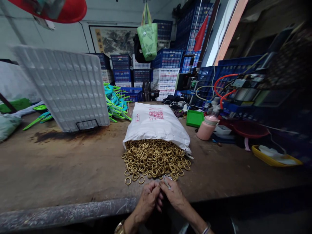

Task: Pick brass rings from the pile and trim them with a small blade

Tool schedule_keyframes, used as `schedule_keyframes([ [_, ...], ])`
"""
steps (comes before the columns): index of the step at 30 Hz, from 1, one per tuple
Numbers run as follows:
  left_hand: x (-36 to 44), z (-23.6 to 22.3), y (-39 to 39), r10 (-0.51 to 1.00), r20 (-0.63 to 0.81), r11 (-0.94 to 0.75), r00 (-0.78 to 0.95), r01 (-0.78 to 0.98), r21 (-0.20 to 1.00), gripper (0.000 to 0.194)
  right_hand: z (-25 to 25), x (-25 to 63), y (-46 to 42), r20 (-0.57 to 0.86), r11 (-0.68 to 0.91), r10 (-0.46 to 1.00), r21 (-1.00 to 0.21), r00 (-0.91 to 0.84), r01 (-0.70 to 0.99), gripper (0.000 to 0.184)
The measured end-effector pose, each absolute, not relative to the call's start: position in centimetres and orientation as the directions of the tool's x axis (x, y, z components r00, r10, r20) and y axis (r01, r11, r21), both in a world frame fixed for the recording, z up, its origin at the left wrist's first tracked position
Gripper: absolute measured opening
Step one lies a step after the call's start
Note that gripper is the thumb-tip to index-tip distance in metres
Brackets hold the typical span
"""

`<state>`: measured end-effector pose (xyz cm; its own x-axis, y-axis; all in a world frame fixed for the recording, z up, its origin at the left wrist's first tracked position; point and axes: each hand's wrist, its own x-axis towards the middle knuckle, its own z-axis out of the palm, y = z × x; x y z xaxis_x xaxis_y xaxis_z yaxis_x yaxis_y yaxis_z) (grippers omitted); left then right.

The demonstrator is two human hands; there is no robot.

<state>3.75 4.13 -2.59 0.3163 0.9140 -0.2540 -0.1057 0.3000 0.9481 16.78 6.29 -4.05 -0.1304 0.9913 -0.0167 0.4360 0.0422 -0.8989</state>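
Two hands [149, 194]; many rings [153, 158]; one sack [156, 125]

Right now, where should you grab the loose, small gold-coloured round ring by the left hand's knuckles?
Probably by pinching the near rim of the small gold-coloured round ring, inside and out through its open hole. Come from above, near side: it seems to lie flat, with bare brown tabletop before it and the heaped gold-coloured rings behind.

Workshop, worn bench [85, 169], open sack [156, 122] of gold-coloured rings [153, 159], stacked plastic crates [165, 76], machine [246, 94] with orange hoses [215, 85]
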Motion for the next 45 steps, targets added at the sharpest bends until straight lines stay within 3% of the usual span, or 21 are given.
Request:
schedule_keyframes([
  [29, 2.6, -2.1, 3.2, 0.924, -0.261, 0.322, 0.279, -0.202, 0.925, 0.039, -2.6, 16.3, 6.0, 0.057, 0.15, 0.98, -0.842, -0.192, 0.519, 0.027],
  [32, 2.7, -2.1, 3.0, 0.929, -0.265, 0.329, 0.259, -0.246, 0.912, 0.038, -2.6, 16.9, 5.5, 0.088, 0.166, 0.984, -0.778, -0.156, 0.607, 0.026],
  [36, 2.8, -2.2, 2.8, 0.948, -0.236, 0.289, 0.212, -0.269, 0.919, 0.034, -2.7, 17.6, 4.2, 0.116, 0.285, 0.957, -0.547, -0.266, 0.787, 0.016],
  [39, 2.9, -2.3, 2.7, 0.958, -0.212, 0.257, 0.195, -0.24, 0.936, 0.033, -2.6, 17.6, 3.4, 0.079, 0.326, 0.943, -0.415, -0.324, 0.85, 0.019],
  [45, 2.9, -2.4, 2.6, 0.948, -0.251, 0.294, 0.198, -0.227, 0.929, 0.033, -2.2, 17.0, 3.4, 0.025, 0.299, 0.95, -0.367, -0.312, 0.881, 0.025],
])
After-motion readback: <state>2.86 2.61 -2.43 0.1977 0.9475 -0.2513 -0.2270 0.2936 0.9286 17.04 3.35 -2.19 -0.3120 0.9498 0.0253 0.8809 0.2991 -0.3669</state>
